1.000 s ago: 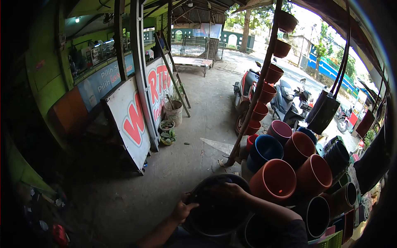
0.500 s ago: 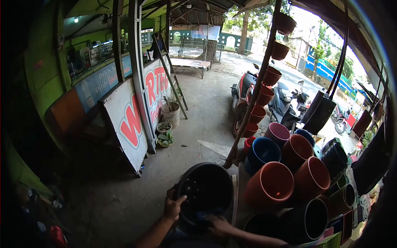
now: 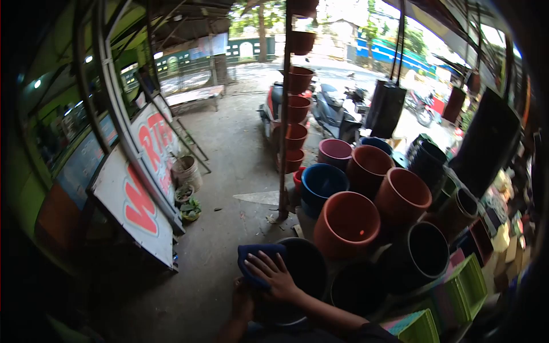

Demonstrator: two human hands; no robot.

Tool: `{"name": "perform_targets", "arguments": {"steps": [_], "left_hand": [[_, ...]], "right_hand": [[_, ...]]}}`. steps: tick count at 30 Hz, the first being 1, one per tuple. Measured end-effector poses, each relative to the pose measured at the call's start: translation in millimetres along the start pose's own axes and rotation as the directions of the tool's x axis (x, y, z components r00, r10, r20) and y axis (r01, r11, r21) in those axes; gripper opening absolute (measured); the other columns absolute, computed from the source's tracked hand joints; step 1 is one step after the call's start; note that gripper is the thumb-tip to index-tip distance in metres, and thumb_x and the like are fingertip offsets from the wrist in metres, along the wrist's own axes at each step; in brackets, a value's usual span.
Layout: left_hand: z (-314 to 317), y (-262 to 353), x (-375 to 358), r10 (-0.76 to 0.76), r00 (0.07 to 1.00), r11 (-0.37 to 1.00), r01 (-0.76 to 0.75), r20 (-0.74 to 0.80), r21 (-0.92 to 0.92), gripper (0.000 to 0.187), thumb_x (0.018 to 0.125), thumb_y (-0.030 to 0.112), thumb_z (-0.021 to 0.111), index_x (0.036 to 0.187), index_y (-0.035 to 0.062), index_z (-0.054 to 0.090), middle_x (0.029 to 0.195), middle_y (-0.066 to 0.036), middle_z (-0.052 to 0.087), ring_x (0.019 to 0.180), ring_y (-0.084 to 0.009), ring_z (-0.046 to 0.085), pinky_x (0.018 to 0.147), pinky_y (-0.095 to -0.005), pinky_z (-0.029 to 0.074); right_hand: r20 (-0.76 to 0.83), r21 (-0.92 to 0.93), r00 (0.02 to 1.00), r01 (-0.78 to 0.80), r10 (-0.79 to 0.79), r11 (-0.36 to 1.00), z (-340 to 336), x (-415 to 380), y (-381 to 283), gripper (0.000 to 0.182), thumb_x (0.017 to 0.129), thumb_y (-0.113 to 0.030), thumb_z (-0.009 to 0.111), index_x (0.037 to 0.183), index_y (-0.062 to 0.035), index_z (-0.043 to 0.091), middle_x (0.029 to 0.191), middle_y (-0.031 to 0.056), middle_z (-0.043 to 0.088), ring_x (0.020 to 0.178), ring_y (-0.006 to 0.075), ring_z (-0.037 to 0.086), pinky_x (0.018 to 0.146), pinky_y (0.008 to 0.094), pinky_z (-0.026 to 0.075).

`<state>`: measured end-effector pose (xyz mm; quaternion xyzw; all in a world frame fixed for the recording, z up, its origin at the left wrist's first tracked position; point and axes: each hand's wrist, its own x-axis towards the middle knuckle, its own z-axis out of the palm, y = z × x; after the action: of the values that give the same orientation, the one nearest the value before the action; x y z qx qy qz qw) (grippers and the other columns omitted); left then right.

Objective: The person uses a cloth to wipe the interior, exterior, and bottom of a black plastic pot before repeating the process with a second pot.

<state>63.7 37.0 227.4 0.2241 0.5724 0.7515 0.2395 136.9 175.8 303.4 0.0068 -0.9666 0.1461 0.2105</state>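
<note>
A black plant pot (image 3: 309,268) is tilted in front of me, its mouth facing up and away. My left hand (image 3: 242,300) is at the pot's left side, closed on its edge; its fingers are dark and partly hidden. With fingers spread, my right hand (image 3: 275,279) presses a dark blue cloth (image 3: 249,253) over the pot's left rim. The cloth is bunched under the palm and sticks up past the fingertips. My right forearm crosses the front of the pot.
Terracotta pots (image 3: 346,220), a blue pot (image 3: 325,186) and black pots (image 3: 429,248) stand close on the right. Green baskets (image 3: 466,286) sit at lower right. A pole (image 3: 284,114) with hanging pots rises ahead. A lettered signboard (image 3: 137,200) leans left; motorbikes (image 3: 337,111) are parked beyond.
My right hand has moved with the cloth from inside the pot up to its left rim. The view has turned right, and my left hand sits lower on the pot.
</note>
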Motion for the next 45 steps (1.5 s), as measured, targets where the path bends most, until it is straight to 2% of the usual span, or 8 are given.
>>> {"name": "perform_targets", "arguments": {"steps": [1,5,9,17,25,34,40,45], "left_hand": [[4.2,6.1,2.3,-0.122,0.992,0.927,0.122,0.023,-0.356,0.034,0.1,0.027,0.055,0.122,0.0024,0.05,0.119,-0.008,0.055,0.103,-0.0144,0.057,0.093,-0.0291,0.045],[1.9,40.9,7.7,-0.129,0.988,0.988,0.136,0.084,-0.079,0.034,0.097,0.025,0.059,0.118,-0.0001,0.052,0.117,-0.007,0.055,0.102,-0.0146,0.056,0.091,-0.0286,0.044],[2.0,54.2,27.2,-0.253,0.966,0.966,0.255,0.043,-0.039,0.038,0.096,0.032,0.06,0.114,-0.0017,0.054,0.108,-0.007,0.059,0.096,-0.0164,0.057,0.089,-0.0291,0.045],[25.7,63.8,47.5,-0.23,0.934,0.908,0.307,0.274,-0.286,0.027,0.097,0.025,0.055,0.113,0.0028,0.055,0.107,-0.012,0.063,0.094,-0.0233,0.065,0.08,-0.0364,0.058],[25.9,78.5,124.0,-0.295,0.696,0.954,0.255,0.655,0.158,0.023,0.091,0.015,0.059,0.108,-0.0004,0.057,0.101,-0.01,0.065,0.09,-0.019,0.065,0.081,-0.0285,0.052],[81.1,54.0,115.4,-0.466,0.198,0.842,0.399,0.862,0.363,0.034,0.075,-0.004,0.063,0.107,-0.0016,0.056,0.098,-0.012,0.066,0.082,-0.0204,0.067,0.074,-0.0328,0.056],[69.5,59.1,61.9,-0.433,0.252,0.813,0.525,0.865,0.254,0.03,0.07,-0.011,0.058,0.097,0.0012,0.054,0.089,-0.008,0.066,0.076,-0.0163,0.065,0.069,-0.027,0.053],[37.0,22.8,-10.5,-0.303,0.567,0.918,0.388,0.766,0.076,0.027,0.076,-0.005,0.055,0.101,0.0025,0.056,0.093,-0.01,0.066,0.08,-0.0211,0.066,0.068,-0.0327,0.052]], "right_hand": [[-0.019,-0.012,0.999,-0.041,0.041,0.999,1.4,-1.0,15.2,0.071,0.088,-0.038,0.049,0.152,-0.0146,0.027,0.16,0.0129,0.018,0.148,0.0302,0.013,0.117,0.0528,0.002],[-0.235,-0.122,0.917,-0.358,0.323,0.926,-4.0,-18.8,73.8,0.078,0.08,-0.039,0.061,0.148,-0.0141,0.031,0.153,0.0083,0.032,0.144,0.0271,0.025,0.117,0.0513,0.008],[-0.164,0.212,0.535,-0.801,0.829,0.559,4.9,-75.1,113.5,0.072,0.084,-0.034,0.066,0.145,-0.0119,0.034,0.144,0.0159,0.041,0.135,0.0332,0.038,0.111,0.0462,0.028],[-0.005,0.724,-0.128,-0.685,0.992,-0.085,50.5,-166.2,33.3,0.067,0.082,-0.037,0.073,0.132,-0.0044,0.043,0.124,0.0205,0.058,0.119,0.0302,0.056,0.1,0.0395,0.042],[-0.38,0.678,-0.033,-0.69,0.924,0.254,-13.1,-195.4,-41.9,0.047,0.083,-0.023,0.068,0.122,-0.0086,0.046,0.108,0.0202,0.063,0.104,0.0358,0.063,0.086,0.0432,0.049],[-0.493,0.611,-0.214,-0.776,0.843,0.161,-9.2,-209.5,-141.1,0.046,0.08,-0.02,0.071,0.118,-0.0069,0.049,0.102,0.0205,0.062,0.099,0.0373,0.063,0.083,0.0438,0.048],[-0.567,0.69,-0.517,-0.724,0.641,0.027,72.1,-228.0,-194.0,0.056,0.083,-0.029,0.072,0.127,-0.0013,0.05,0.109,0.0182,0.064,0.101,0.0331,0.063,0.089,0.0413,0.048],[0.272,0.953,-0.782,0.139,0.561,-0.269,96.0,-179.2,-214.3,0.068,0.081,-0.051,0.071,0.105,0.0117,0.06,0.104,0.0179,0.067,0.095,0.0271,0.064,0.082,0.0411,0.051]]}}
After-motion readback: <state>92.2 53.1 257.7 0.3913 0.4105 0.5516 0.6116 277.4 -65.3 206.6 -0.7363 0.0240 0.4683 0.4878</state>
